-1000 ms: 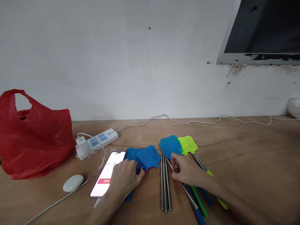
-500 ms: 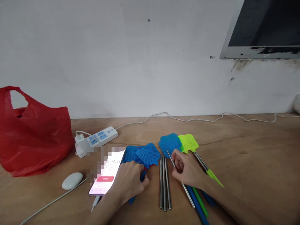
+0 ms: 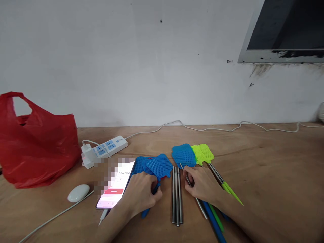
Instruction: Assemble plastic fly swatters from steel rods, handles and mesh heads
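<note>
My left hand lies curled over a pile of blue mesh swatter heads, its fingers pinching the neck of one. My right hand is closed round a thin metal rod that slants up toward a blue swatter head. Three bare metal rods lie side by side between my hands. Right of the blue head sit green swatter heads, with blue and green handles running under my right wrist.
A lit phone lies left of my left hand, a white mouse further left. A white power strip and a red plastic bag stand at the back left. A white cable runs along the wall.
My right hand has drawn the thin rod's tip a little away from the blue head and closed tighter on it. My left hand curled further onto the blue heads.
</note>
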